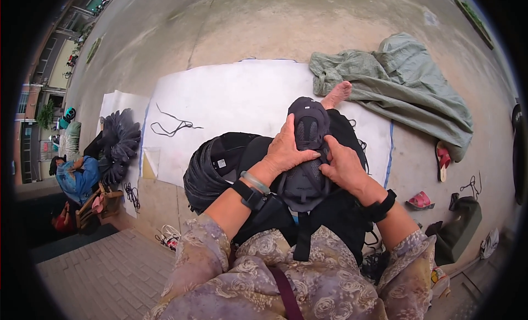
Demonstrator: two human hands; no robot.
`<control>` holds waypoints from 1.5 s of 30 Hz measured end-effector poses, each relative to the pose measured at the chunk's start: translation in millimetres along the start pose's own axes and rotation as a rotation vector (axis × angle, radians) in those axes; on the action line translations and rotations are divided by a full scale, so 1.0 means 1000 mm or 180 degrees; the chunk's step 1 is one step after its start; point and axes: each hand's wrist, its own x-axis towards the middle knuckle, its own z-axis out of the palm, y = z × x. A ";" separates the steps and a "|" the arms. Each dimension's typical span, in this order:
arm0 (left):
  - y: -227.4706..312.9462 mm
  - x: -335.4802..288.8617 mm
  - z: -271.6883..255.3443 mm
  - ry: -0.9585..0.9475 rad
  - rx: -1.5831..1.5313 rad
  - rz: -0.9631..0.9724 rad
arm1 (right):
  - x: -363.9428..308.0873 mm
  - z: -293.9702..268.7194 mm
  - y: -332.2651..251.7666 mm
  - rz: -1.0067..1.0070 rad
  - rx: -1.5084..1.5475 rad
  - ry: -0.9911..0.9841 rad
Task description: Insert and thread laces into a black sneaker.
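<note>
A dark grey shoe upper (309,179) with mesh panels and dark lacing lies over my lap, its one end pointing away from me. My left hand (287,146) grips its left side, the thumb laid across the middle. On the opposite side my right hand (344,165) closes thumb and fingers on the edge by the lace holes. Whether a lace end is pinched there is hidden. Beside my left forearm rests a nested stack of dark shoe uppers (206,174). Black cloth covers my legs beneath the work.
A white sheet (220,94) spreads on the ground, with loose black laces (175,124) on it. Green-grey tarp (404,83) lies crumpled at the far right, near red sandals (441,157). More dark uppers (118,138) are piled at left, beside a person in blue (80,177).
</note>
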 end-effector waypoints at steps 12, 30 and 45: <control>0.014 -0.003 0.015 0.0194 0.0514 0.0105 | -0.008 0.006 -0.010 -0.0236 -0.0684 0.0421; 0.029 -0.018 0.011 0.1095 0.2294 0.2287 | 0.011 -0.010 0.006 -0.0317 -0.0135 -0.0222; 0.027 0.000 0.031 0.0206 0.2617 0.2382 | 0.002 0.035 0.042 -0.0574 -0.0254 0.1028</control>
